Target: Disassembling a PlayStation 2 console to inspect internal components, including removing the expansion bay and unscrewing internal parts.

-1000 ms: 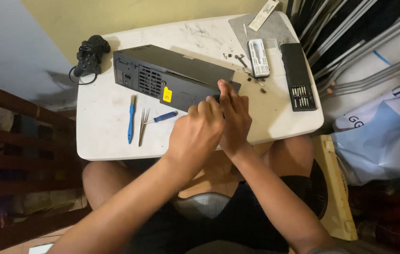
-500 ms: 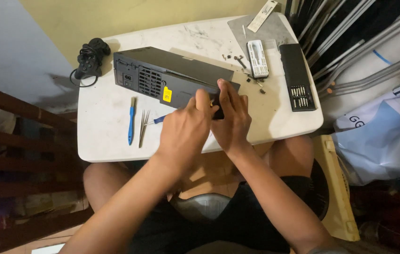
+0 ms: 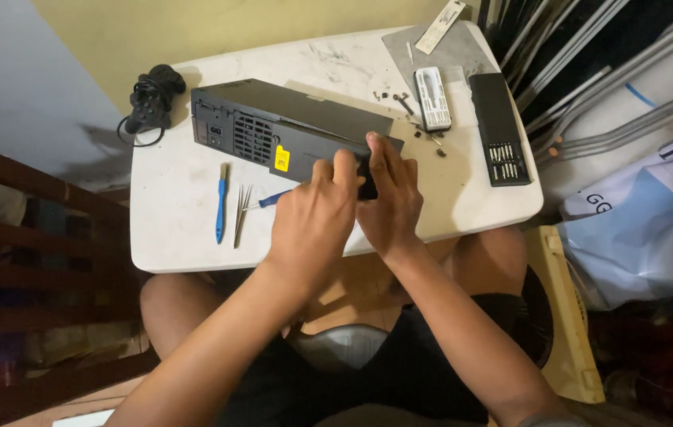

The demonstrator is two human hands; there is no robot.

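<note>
As it lies flat on the table (image 3: 170, 237), black console (image 3: 273, 130), near end under both clasping hands: left hand (image 3: 313, 217), right hand (image 3: 388, 198).

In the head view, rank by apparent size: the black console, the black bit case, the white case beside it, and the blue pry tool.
1. Black console, clearly largest.
2. Black bit case.
3. White case and blue pry tool: similar length, white case wider; too close to rank.

A small white scuffed plastic worktop (image 3: 186, 237) stands against a dull yellow painted wall (image 3: 218, 28). Dark brown wooden slatted furniture (image 3: 28, 261) stands to the left. Grey metal tubes (image 3: 621, 71) lean at right, above crumpled white plastic bags (image 3: 637, 221).
</note>
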